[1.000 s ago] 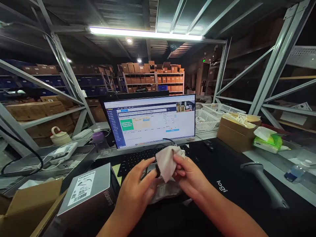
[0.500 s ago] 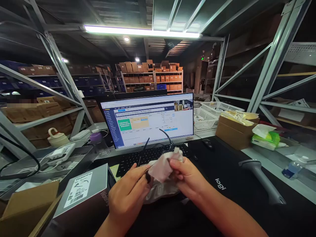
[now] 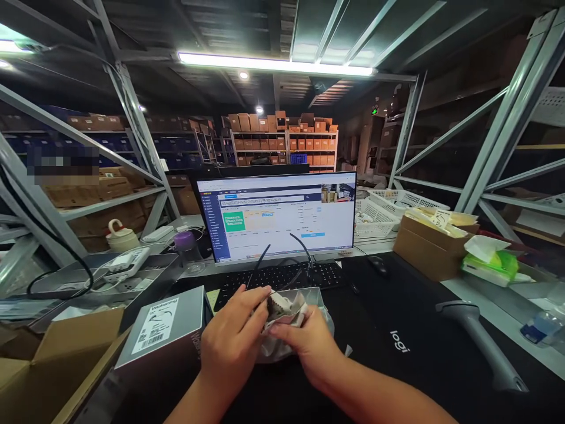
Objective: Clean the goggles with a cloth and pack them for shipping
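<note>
The work area is a warehouse bay with shelving (image 3: 282, 144) at the rear and a tube light (image 3: 276, 63) overhead. A black desk mat (image 3: 375, 365) marked "logi" covers the work surface; a monitor (image 3: 282, 227) stands at its far edge, with a keyboard (image 3: 236, 281) in front.

The eyeglasses (image 3: 310, 272) are located between the two hands, in front of the keyboard in this view. Both temples point away from the person and upward toward the monitor, with their tips leaning inward toward each other. The long axis of the front appears to run across the view, slanting from the left hand up to the hinge at right; part of the front is hidden by fingers and cloth.

Left hand (image 3: 233, 333): fingers closed around the left end of the eyeglasses; the exact contact is partly hidden. Right hand (image 3: 315, 341): thumb and fingers pinched on a crumpled pale cloth (image 3: 285, 318) with a zigzag edge, positioned against the eyeglasses.

A translucent wrapping (image 3: 273, 352) lies beneath the hands. A grey box (image 3: 161, 324) sits to the left; a handheld scanner (image 3: 483, 344) lies to the right.
</note>
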### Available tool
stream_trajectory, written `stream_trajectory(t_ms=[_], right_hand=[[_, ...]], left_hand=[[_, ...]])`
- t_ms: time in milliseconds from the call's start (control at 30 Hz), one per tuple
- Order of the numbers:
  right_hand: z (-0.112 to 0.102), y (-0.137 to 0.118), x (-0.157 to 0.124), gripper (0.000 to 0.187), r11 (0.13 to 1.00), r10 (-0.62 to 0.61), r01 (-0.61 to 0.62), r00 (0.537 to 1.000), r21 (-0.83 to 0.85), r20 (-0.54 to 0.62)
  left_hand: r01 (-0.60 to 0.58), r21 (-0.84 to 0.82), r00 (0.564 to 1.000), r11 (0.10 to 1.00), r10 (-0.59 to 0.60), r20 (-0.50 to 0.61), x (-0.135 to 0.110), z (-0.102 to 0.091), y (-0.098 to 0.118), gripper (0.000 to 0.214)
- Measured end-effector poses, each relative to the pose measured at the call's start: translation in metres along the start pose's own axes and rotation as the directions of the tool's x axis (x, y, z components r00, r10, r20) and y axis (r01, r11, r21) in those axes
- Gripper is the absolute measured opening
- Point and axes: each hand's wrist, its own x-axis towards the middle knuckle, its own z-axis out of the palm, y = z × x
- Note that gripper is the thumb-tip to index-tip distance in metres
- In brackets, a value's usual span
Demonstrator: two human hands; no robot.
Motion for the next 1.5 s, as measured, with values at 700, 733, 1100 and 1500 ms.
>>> stream_trajectory(t_ms=[700,733,1100,1500], right_hand=[[-0.058,-0.080,0.024,0.031,0.459,-0.382,0.399,0.895,-0.794,0.228],[-0.052,-0.072,0.023,0.030,0.487,-0.364,0.410,0.898,-0.771,0.248],[-0.014,-0.019,0.002,0.022,0.692,-0.396,0.439,0.895,-0.573,0.208],[-0.031,-0.031,0.021,0.025,0.997,0.077,-0.076,0.996,-0.027,0.042]], left_hand=[[0.242,-0.160,0.970,0.957,-0.240,0.032,0.010,-0.010,-0.001,0.023],[0.230,-0.157,0.973,0.961,-0.228,0.026,0.010,-0.009,0.001,0.023],[0.181,-0.125,0.982,0.975,-0.173,0.073,0.006,0.003,0.019,0.010],[0.161,0.013,0.948,0.987,-0.158,0.277,0.005,-0.001,0.008,0.019]])
